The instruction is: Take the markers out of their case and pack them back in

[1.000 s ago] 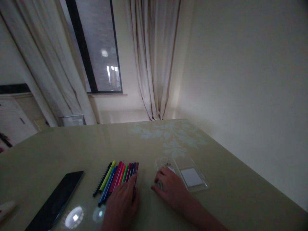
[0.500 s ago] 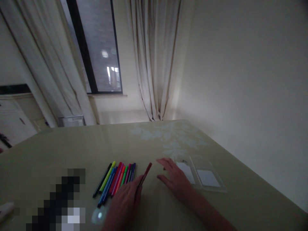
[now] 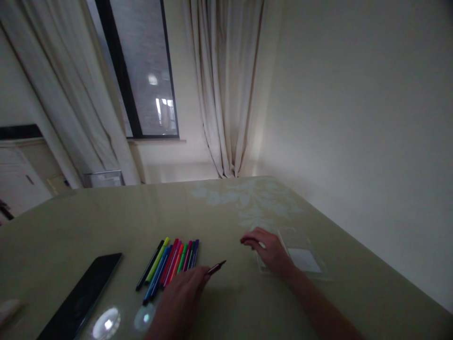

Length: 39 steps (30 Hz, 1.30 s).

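Since half a second ago, the slim dark-red marker [image 3: 215, 268] has dropped lower and lost its cap, a thin dark tip now pointing up and rightward, while the right hand [image 3: 271, 250] has drawn a little away and its spread fingers have closed together. Nearest on the glossy olive-green bench [image 3: 233, 309], the left hand [image 3: 184, 297] holds that marker pinched between thumb and fingers, above the bench. To its left lies a flat, black, rectangular device [image 3: 79, 297] with a shiny face, and beyond that a blurred, pale, rounded object [image 3: 10, 309] at the edge of view. Just past the left hand is a fanned row of slim coloured markers [image 3: 170, 262], among them black, yellow-green, blue, red, pink, orange, green and purple. The right hand is narrow, its fingertips gripping what appears to be the small dark-red cap [image 3: 247, 240]. Beneath and behind it lies a flat, clear plastic case [image 3: 295, 238], partly covered, with a white rectangular sheet [image 3: 303, 260] in it. Farther off are a pale floral pattern [image 3: 247, 198], cream curtains [image 3: 226, 85] and a dark-framed window [image 3: 148, 61].
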Each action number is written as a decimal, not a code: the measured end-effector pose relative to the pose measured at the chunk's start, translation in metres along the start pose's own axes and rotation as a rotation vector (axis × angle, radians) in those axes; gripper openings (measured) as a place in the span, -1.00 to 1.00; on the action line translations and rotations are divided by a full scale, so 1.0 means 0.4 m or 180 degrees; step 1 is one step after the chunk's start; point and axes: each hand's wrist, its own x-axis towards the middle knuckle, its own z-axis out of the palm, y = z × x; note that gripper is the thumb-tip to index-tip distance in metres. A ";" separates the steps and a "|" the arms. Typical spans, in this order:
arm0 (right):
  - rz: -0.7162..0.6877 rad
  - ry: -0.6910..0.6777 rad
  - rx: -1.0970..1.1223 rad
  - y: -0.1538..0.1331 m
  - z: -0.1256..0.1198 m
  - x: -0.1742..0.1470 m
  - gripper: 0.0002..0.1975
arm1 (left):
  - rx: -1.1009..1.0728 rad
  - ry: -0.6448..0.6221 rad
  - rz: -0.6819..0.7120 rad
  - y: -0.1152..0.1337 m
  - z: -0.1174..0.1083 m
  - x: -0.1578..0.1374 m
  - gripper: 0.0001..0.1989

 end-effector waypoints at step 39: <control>-0.0080 -0.0465 -0.0577 -0.037 0.071 -0.016 -0.53 | 0.0063 -0.0334 -0.0539 -0.023 -0.012 -0.001 -0.82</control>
